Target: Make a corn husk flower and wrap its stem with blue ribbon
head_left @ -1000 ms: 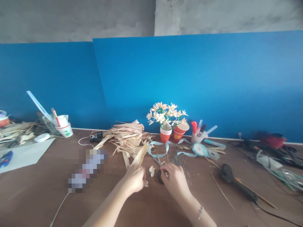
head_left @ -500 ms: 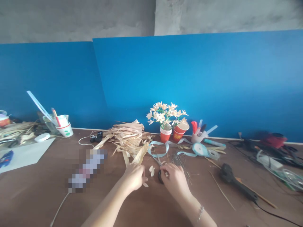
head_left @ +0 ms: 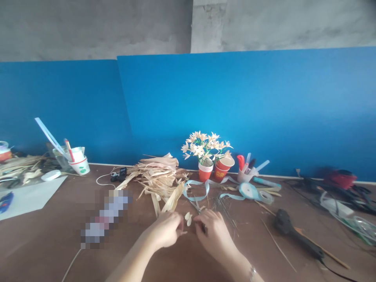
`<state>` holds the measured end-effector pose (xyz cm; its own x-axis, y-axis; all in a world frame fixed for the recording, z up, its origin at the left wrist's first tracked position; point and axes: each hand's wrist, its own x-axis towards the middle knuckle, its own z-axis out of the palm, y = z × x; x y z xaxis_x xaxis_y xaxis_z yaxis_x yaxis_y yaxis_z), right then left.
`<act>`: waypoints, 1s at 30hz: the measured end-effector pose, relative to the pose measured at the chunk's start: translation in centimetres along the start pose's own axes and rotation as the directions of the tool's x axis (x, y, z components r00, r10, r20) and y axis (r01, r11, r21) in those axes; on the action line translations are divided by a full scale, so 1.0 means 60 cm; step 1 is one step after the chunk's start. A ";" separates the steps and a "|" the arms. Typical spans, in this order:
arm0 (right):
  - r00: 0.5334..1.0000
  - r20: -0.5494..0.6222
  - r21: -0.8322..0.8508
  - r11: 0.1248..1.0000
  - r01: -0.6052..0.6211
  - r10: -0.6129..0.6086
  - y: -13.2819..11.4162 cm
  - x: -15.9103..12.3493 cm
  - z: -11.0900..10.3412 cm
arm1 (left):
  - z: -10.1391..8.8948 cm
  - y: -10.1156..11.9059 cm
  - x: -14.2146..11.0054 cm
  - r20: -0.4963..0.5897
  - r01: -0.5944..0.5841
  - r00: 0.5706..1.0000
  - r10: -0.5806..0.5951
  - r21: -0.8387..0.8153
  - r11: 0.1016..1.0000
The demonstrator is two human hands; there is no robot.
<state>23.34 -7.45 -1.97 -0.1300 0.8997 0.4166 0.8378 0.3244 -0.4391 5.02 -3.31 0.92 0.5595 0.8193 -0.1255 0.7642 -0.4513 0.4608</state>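
Left hand, left of petals: grip pinched on pale husk sliver, just front-left of petals. Right hand, right of petals: fingers curled over scissors, hold unclear. Sliver likely fragile: best pinched lightly, kept flat.

A person's left hand and right hand, both bare, with bare forearms. A narrow, silver-coloured bracelet rings the right wrist, its knobbly surface too blurred to tell links from beads.
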 end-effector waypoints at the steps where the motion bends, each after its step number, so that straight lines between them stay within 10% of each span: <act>1: 0.999 0.026 0.017 1.000 0.019 -0.019 -0.004 -0.001 -0.001 | 0.001 0.001 0.001 -0.017 -0.029 0.999 0.029 -0.017 0.999; 24: 0.989 0.029 0.292 0.945 -0.150 0.147 0.008 0.002 0.014 | 0.022 0.021 0.027 -0.195 -0.126 0.979 0.060 -0.349 0.928; 30: 0.993 0.018 0.239 0.964 -0.116 0.115 0.014 0.003 0.016 | 0.017 0.024 0.024 -0.246 -0.106 0.968 0.054 -0.206 0.973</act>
<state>23.50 -6.72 -3.05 -0.0421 0.9361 0.3491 0.6964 0.2780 -0.6616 7.26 -3.18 0.50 0.5037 0.8556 0.1193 0.6177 -0.4532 0.6427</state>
